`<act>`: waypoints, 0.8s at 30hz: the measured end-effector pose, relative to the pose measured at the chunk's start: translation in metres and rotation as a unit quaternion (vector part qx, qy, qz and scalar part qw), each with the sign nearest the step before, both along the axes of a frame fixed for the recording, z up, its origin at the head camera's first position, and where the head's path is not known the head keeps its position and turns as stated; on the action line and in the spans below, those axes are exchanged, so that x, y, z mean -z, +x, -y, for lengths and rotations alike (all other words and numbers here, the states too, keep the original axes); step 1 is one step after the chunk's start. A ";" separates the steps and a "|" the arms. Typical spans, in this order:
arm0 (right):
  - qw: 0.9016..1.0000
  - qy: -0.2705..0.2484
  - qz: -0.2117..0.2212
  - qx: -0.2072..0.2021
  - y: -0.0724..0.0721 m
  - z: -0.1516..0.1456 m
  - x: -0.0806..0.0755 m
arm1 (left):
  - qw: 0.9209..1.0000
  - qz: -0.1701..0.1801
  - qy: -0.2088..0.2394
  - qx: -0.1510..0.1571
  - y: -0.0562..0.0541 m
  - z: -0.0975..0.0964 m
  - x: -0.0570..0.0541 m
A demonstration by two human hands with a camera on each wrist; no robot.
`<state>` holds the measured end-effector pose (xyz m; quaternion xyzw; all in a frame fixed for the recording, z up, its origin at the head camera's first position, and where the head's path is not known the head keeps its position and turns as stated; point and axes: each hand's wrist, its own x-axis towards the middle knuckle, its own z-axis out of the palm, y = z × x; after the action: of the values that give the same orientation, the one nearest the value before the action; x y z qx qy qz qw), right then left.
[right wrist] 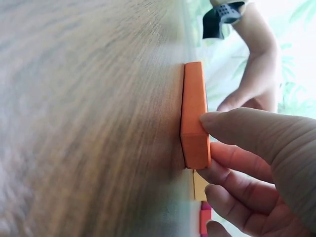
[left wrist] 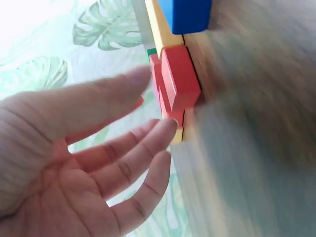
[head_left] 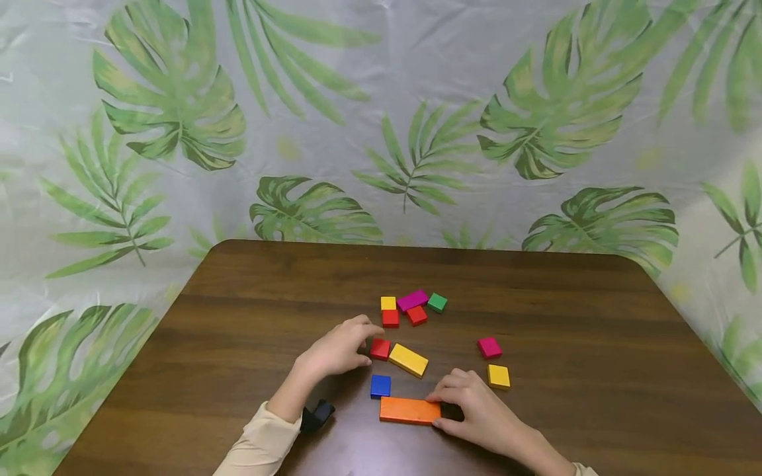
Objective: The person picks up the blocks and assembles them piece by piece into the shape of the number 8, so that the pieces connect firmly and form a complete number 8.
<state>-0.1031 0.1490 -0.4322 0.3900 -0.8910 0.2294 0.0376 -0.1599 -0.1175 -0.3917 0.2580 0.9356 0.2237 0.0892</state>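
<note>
At the near middle of the table lies a long orange block [head_left: 409,410], flat on the wood. My right hand [head_left: 476,413] pinches its right end between thumb and fingers; the right wrist view shows the thumb on the orange block [right wrist: 194,116]. My left hand [head_left: 339,347] hovers beside a red block [head_left: 380,349], thumb and fingers apart around its left side. In the left wrist view a gap shows between the fingers and the red block [left wrist: 180,79]. A long yellow block [head_left: 408,360] lies right of the red one, and a blue block [head_left: 381,386] sits just behind the orange one.
Farther back cluster a small yellow block [head_left: 388,303], a magenta bar [head_left: 413,301], a green block [head_left: 437,303] and two red blocks [head_left: 389,318]. On the right lie a magenta block [head_left: 489,348] and a yellow block [head_left: 499,376]. A leaf-patterned curtain [head_left: 417,132] hangs behind the table.
</note>
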 end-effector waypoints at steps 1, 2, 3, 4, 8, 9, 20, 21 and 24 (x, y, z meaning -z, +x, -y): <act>1.000 0.000 0.001 0.001 0.000 0.000 0.000 | 1.000 0.001 -0.002 0.003 -0.002 -0.002 0.000; 1.000 0.001 0.001 0.001 0.000 0.000 0.000 | 1.000 0.000 -0.005 0.004 -0.004 -0.003 0.001; 1.000 0.001 0.000 0.002 0.000 0.000 0.000 | 1.000 -0.001 -0.008 0.006 -0.005 -0.004 0.002; 1.000 0.002 0.000 0.002 0.000 0.000 0.000 | 1.000 -0.003 -0.012 0.006 -0.006 -0.004 0.003; 1.000 0.003 -0.004 0.006 0.000 0.000 0.000 | 1.000 -0.006 -0.011 0.007 -0.010 -0.006 0.007; 1.000 0.003 -0.004 0.006 0.000 0.001 0.000 | 1.000 -0.006 -0.010 0.006 -0.011 -0.006 0.008; 1.000 0.011 0.000 0.007 -0.002 0.000 -0.001 | 1.000 -0.020 -0.012 0.009 -0.011 -0.008 0.015; 1.000 0.011 0.002 0.008 -0.002 0.000 -0.001 | 1.000 -0.021 -0.010 0.013 -0.012 -0.007 0.015; 1.000 0.015 0.011 0.011 -0.002 0.001 -0.001 | 0.999 -0.017 -0.009 0.026 -0.012 -0.007 0.015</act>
<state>-0.1050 0.1482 -0.4315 0.3784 -0.8988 0.2199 0.0247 -0.1714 -0.1107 -0.4068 0.2852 0.9320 0.2088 0.0807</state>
